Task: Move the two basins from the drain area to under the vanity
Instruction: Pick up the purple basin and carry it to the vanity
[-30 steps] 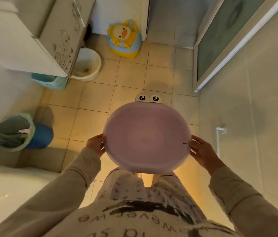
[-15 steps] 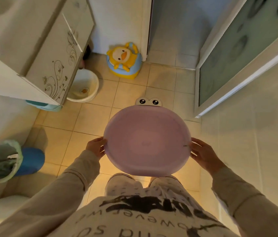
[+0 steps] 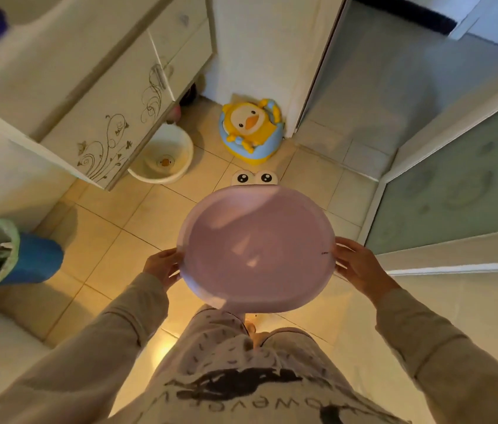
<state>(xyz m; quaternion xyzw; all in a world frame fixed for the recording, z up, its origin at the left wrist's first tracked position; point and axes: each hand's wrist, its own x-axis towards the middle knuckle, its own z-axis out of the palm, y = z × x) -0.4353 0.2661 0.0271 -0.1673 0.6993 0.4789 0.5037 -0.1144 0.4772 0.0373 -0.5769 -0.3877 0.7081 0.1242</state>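
Observation:
I hold a round purple basin (image 3: 256, 249) with two cartoon eyes on its far rim, level in front of my waist above the tiled floor. My left hand (image 3: 163, 266) grips its left rim and my right hand (image 3: 356, 266) grips its right rim. A white basin (image 3: 165, 154) with a small duck picture inside stands on the floor, half tucked beneath the vanity (image 3: 113, 96) at the upper left. The vanity is a white cabinet with brown swirl patterns on its doors.
A yellow and blue duck potty (image 3: 250, 130) stands by the wall ahead. A blue bin (image 3: 24, 255) with a green liner lies at the left. A frosted glass door (image 3: 455, 166) is on the right, and an open doorway (image 3: 373, 84) is beyond.
The view has moved forward towards the vanity and doorway. The purple basin stays in both hands and now tilts slightly. The teal object under the vanity is out of sight.

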